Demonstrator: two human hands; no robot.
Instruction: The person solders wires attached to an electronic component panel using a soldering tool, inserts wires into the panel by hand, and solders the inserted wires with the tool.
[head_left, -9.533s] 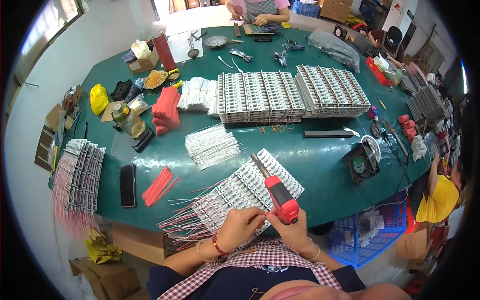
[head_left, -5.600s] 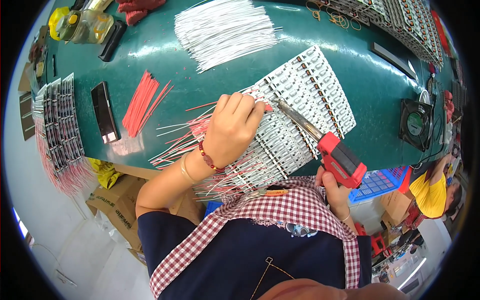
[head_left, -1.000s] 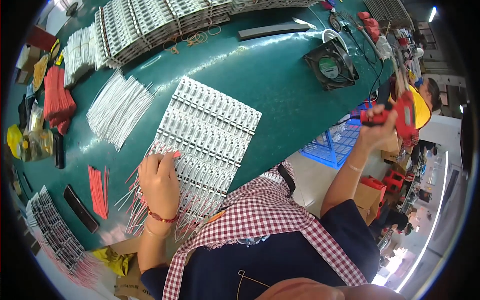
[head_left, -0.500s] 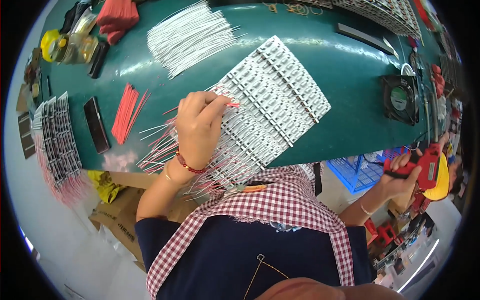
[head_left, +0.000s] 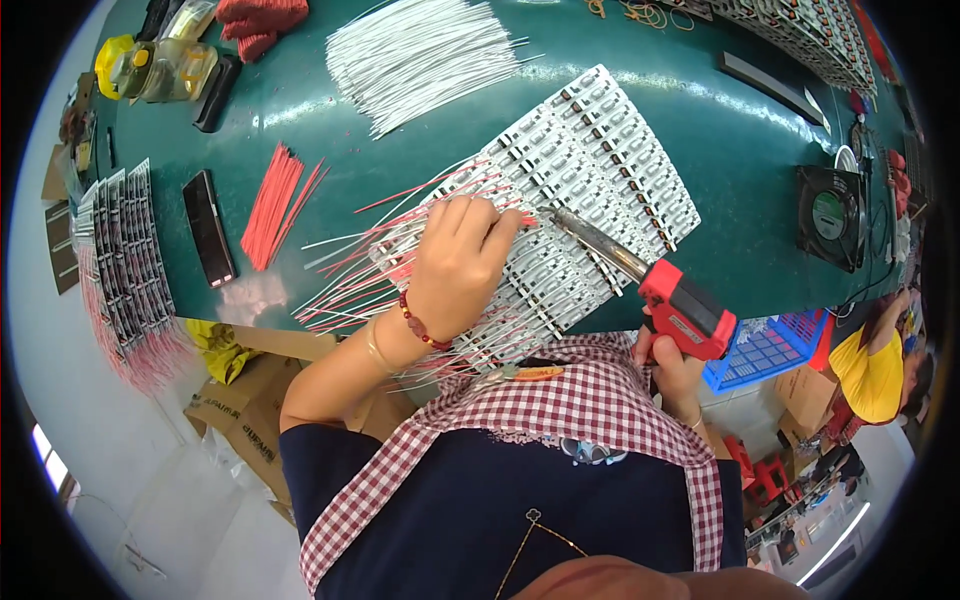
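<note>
My right hand grips a red and black soldering gun by its handle. Its long metal tip reaches left onto a white circuit board panel made of many small repeated boards. My left hand rests over the panel's left part, fingers pinched on red wires whose ends lie close by the soldering tip. Whether tip and wires touch is too small to tell. Red and white wires fan out from the panel's left side beneath my left wrist.
White wires lie in a pile beyond the panel on the green table. Left are loose red wires, a phone and wired panels. A black fan stands at right, near a blue basket and a person in yellow.
My right hand has brought the soldering gun from the far right in to the panel, its tip now beside my left fingers. The view has shifted slightly.
</note>
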